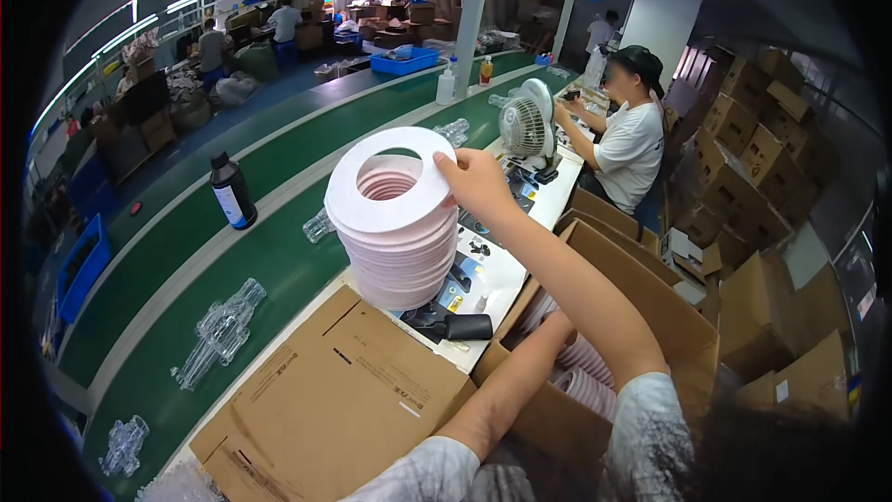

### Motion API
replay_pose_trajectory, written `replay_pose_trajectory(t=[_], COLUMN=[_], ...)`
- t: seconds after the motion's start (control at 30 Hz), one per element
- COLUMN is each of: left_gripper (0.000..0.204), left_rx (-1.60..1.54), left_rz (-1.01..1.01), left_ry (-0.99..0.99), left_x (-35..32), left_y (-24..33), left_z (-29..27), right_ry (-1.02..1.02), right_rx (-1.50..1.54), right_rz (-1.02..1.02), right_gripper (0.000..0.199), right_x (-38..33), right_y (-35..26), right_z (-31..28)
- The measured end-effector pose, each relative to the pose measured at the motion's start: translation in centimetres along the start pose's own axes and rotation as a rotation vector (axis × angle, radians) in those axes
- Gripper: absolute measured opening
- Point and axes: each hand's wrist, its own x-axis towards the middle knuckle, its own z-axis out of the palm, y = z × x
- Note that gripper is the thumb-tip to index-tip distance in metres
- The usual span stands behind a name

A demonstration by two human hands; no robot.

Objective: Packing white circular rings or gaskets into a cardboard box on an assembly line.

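A tall stack of pinkish-white rings (pixel 395 265) stands on the worktop beside the green belt. The top white flat ring (pixel 395 218) sits at a slight tilt, and my right hand (pixel 478 184) pinches its right edge between thumb and fingers. My left hand (pixel 556 327) reaches into an open cardboard box (pixel 641 293) on the right, passing beneath my right forearm. Its fingers are hidden by that forearm and the box. More pinkish-white rings (pixel 590 397) lie in rows inside the box, close to my left hand.
A closed carton (pixel 334 400) lies in front of me. Clear plastic parts (pixel 223 330) and a black bottle (pixel 232 191) are by the belt (pixel 149 353). Beyond the stack stand a fan (pixel 528 121) and a seated co-worker (pixel 632 135). Cartons (pixel 743 158) pile up at right.
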Motion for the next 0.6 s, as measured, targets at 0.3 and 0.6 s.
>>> replay_pose_trajectory(t=[0.3,0.6], left_gripper=[0.042,0.04], left_rx=[0.209,0.018], left_rz=[0.193,0.039], left_ry=[0.006,0.203], left_x=[6.0,0.8], left_y=[-9.6,-3.6], left_z=[-0.9,-0.8], right_ry=[-0.026,-0.758], right_rx=[-0.607,-0.948], right_rz=[-0.183,-0.689], right_gripper=[0.038,0.07], right_x=[0.3,-0.3], right_y=[-0.4,-2.8], right_z=[-1.0,-1.0])
